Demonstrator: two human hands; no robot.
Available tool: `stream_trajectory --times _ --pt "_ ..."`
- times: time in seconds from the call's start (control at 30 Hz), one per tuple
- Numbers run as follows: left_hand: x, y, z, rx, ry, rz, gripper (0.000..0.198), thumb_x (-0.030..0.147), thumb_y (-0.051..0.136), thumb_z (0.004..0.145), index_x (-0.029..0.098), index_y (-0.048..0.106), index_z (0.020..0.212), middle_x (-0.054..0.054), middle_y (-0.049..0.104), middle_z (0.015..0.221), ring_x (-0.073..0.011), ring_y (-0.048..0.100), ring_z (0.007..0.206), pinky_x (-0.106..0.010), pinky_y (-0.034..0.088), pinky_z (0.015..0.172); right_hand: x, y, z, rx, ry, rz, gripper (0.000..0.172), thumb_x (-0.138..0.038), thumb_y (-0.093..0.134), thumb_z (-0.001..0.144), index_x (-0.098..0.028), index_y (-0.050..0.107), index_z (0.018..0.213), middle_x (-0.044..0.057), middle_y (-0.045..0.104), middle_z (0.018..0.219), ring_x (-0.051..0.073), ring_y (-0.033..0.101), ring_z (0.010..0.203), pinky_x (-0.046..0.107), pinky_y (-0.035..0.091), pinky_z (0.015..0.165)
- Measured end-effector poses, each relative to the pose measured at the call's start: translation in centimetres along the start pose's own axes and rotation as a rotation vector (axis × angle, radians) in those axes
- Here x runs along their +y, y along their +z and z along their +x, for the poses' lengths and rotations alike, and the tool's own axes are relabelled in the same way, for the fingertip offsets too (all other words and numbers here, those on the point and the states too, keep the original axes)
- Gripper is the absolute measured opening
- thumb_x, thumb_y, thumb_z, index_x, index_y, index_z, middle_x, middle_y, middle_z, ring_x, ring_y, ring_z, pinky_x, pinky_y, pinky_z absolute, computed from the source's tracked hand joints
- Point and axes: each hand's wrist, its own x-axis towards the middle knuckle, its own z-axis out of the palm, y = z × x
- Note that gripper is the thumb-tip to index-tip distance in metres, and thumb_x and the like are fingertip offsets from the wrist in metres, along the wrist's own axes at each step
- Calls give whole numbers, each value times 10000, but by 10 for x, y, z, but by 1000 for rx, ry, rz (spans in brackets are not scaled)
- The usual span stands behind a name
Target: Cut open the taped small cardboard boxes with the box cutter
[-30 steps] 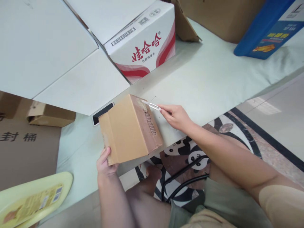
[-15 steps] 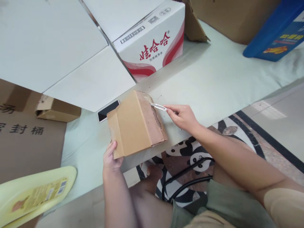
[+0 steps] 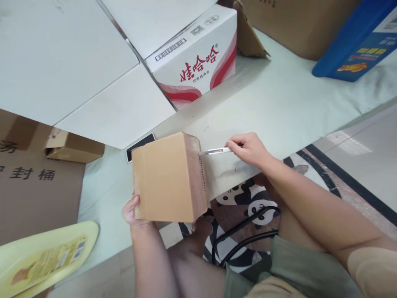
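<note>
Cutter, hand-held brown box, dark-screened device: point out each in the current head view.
Cutter (image 3: 218,150): head view, on its body between blade and grip.
Hand-held brown box (image 3: 163,180): head view, on the broad plain face.
Dark-screened device (image 3: 140,144): head view, on the visible dark screen.

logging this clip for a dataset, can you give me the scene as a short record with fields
left hand: holds the cardboard box at its near left corner
right hand: grips a slim cutter
cutter tip: at the box's right side; contact unclear
behind box: dark-screened device, partly hidden
farther back: white carton with red lettering
far right: blue container
near left: pale yellow-green container
</note>
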Motion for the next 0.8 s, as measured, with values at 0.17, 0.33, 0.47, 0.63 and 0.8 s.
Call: stream_trajectory --times 0.17,0.33,0.47,0.63,0.8 --pt "9 -1 -6 138 8 55 422 367 626 694 272 688 1100 -35 725 846 -253 692 808 -333 582 646 7 -9 6 23 170 -105 414 -360 476 894 -203 551 519 -24 386 503 117 351 513 287 247 534" --pt "12 0 -5 140 -75 85 481 294 625 674 312 667 1152 -4 725 787 -226 689 680 -327 580 584 7 14 5 -156 77 -43 336 -386 483 942 -198 752 1015 42 738 822 183 612 702 279 403 625" --pt "9 -4 -1 133 -95 13 476 259 610 690 293 671 1160 4 743 793 -194 697 632 -289 585 546 -2 39 4 -256 66 0 407 -324 481 976 -259 673 1329 51 754 1211 238 696 1014 341 489 868" --pt "1 -24 11 12 -105 -166 590 222 581 683 208 625 1271 -48 755 784 -235 731 661 -309 597 523 -7 47 6 -274 105 8 400 -329 481 994 -299 661 1350 28 738 1254 254 692 1138 376 518 956" --pt "-6 -38 18 -21 -120 -204 562 224 578 732 179 611 1292 -82 777 861 -247 752 705 -324 619 580 -7 53 5 -276 102 27 397 -321 496 993 -302 655 1356 18 738 1254 240 697 1140 364 524 972"
